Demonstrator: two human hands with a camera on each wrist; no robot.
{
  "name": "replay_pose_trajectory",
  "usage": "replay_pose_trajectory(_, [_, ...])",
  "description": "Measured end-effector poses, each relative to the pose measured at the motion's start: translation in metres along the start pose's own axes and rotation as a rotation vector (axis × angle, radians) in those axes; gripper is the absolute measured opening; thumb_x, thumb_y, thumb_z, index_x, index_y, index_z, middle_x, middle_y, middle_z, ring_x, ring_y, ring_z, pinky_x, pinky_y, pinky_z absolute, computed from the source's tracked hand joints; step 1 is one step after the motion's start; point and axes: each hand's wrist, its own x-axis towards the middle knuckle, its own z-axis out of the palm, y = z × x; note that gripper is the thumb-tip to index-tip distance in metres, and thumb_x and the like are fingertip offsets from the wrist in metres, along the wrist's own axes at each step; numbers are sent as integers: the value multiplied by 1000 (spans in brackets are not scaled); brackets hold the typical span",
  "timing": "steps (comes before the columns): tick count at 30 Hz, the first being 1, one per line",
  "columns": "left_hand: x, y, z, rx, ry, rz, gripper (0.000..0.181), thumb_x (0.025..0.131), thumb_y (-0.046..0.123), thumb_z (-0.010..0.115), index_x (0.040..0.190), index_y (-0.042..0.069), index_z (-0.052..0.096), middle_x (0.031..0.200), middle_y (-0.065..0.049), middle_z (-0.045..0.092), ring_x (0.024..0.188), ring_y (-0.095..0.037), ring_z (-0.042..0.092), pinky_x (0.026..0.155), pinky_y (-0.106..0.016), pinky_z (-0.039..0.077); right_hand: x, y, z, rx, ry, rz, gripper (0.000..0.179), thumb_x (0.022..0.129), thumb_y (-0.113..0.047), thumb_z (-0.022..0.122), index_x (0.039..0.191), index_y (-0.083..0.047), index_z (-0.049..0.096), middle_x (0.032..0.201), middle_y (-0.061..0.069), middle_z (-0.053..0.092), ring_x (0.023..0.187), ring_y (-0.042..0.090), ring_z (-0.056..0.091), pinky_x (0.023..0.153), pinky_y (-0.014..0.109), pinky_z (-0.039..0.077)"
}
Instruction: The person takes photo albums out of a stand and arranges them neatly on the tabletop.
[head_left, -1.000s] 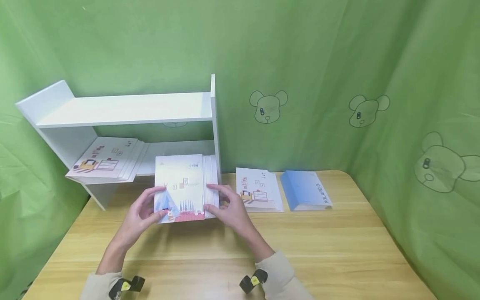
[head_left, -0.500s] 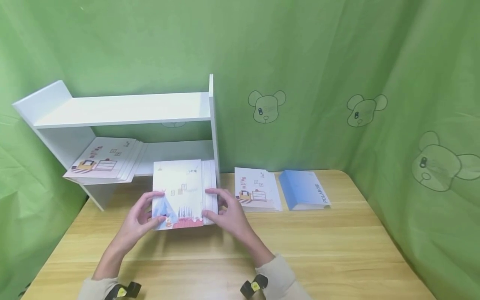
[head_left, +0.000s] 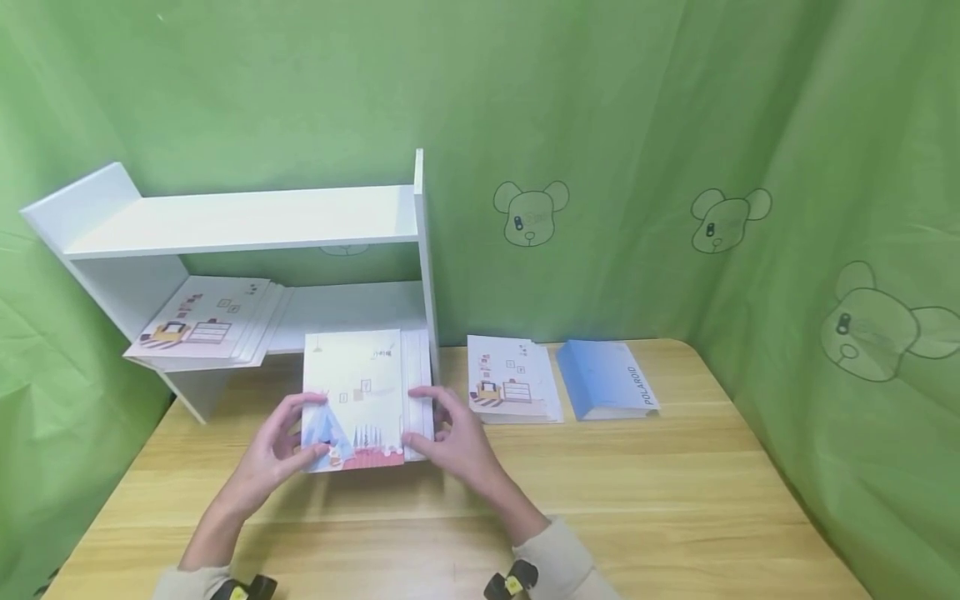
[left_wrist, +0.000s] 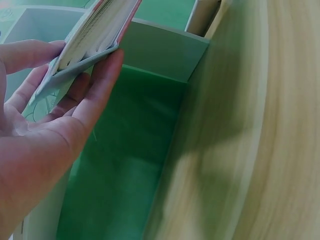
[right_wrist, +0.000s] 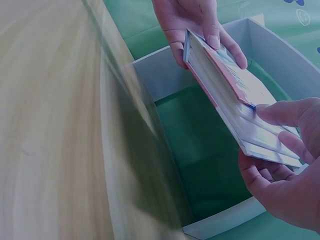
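Observation:
Both hands hold a thick photo album with a white illustrated cover, a blue tent and pink ground drawn along its lower edge. My left hand grips its left side, thumb on the cover. On the other side my right hand pinches the right edge, where pages stick out past the cover. In the left wrist view, fingers of the left hand lie beneath the album. The right wrist view shows the right hand with fingers under the album and thumb on top, the album raised above the table.
A white two-tier shelf stands behind, with an illustrated album lying at the left of its lower board. Right of the shelf, another illustrated album and a blue POLAROID album lie on the wooden table. Green curtain surrounds it.
The held album has moved toward the person, away from the lower shelf board, with both hands keeping their grip. The other albums stay put; the view has shifted slightly.

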Motion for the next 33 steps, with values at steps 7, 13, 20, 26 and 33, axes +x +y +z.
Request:
replay_pose_trajectory(7, [-4,-2,2,-3,-7,3,61,83,-6,65,137,5,36,130,-22,42,103,-30,61,76,-44,57,-5,2,1,11,8,9,58,73,-8,80,124,-21,57,120,-3,53,88,24,56,62,27,58])
replay_pose_trajectory(13, [-9,-3,2,-37,-23,7,62,83,-8,64,137,3,35,135,-21,37,104,-31,60,75,-46,57,-11,-2,3,10,6,27,58,72,-10,80,124,-22,57,119,-1,54,88,24,57,62,26,58])
replay_pose_trajectory(20, [-12,-4,3,-69,-56,-15,63,84,-9,63,139,4,35,131,-23,38,101,-34,61,73,-48,57,-16,-3,3,-10,14,42,57,72,-12,81,123,-23,57,118,-2,54,87,21,57,62,25,58])
replay_pose_trajectory(26, [-13,-4,3,-85,-66,-30,64,83,-9,63,139,4,34,133,-21,37,99,-36,60,72,-48,56,-19,-2,3,-22,13,51,58,72,-13,81,124,-23,57,115,-1,55,87,21,56,63,25,57])
replay_pose_trajectory(33, [-10,-4,7,-76,-81,0,63,83,-9,64,138,2,34,132,-23,36,99,-36,60,72,-46,57,-21,-3,0,-26,12,47,57,73,-13,81,123,-21,57,116,1,55,88,24,56,62,24,57])
